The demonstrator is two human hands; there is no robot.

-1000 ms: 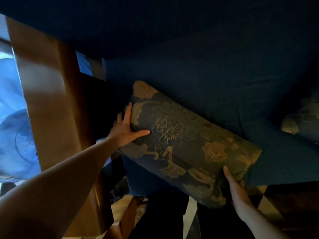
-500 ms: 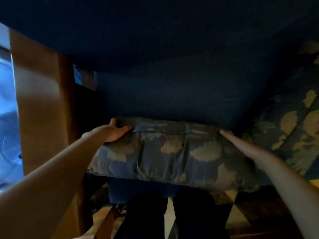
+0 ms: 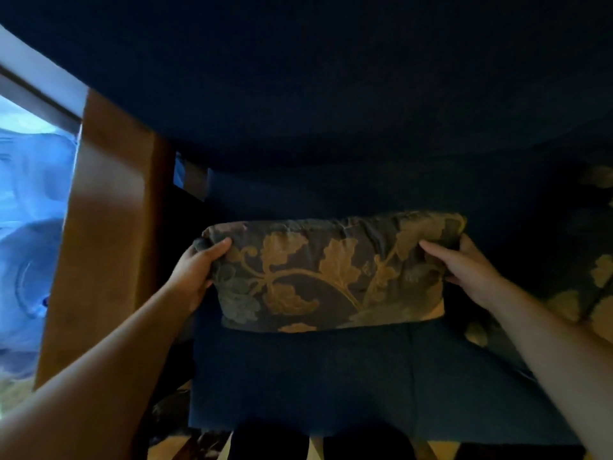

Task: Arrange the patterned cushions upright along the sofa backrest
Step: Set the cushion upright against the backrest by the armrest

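Woven brown fabric with gold leaves and curling stems covers the patterned cushion, a soft oblong with a puckered, gathered top edge and rounded corners. It stands upright on its long lower edge on the sofa seat, its back toward the dark blue sofa backrest; the dim light does not show whether the two touch. The left hand is clamped on the cushion's left end, thumb on the front face near the top corner and fingers wrapped behind, where the cloth bunches under the grip. The right hand is closed on the right end in the same way, thumb laid across the front, fingers hidden behind the corner. Both bare forearms reach in from the lower corners of the view.

The seat is plain dark blue upholstery with a faint vertical seam right of centre, and an open stretch of it lies in front of the cushion down to the seat's front edge. Left of the cushion, a narrow dark gap separates it from a smooth, glossy brown wooden armrest, a flat slanted board. At the right, near the right hand, lies a second patterned cushion, dark with pale gold patches, cut off by the frame. Beyond the armrest at far left sits a pale blue blurred surface.
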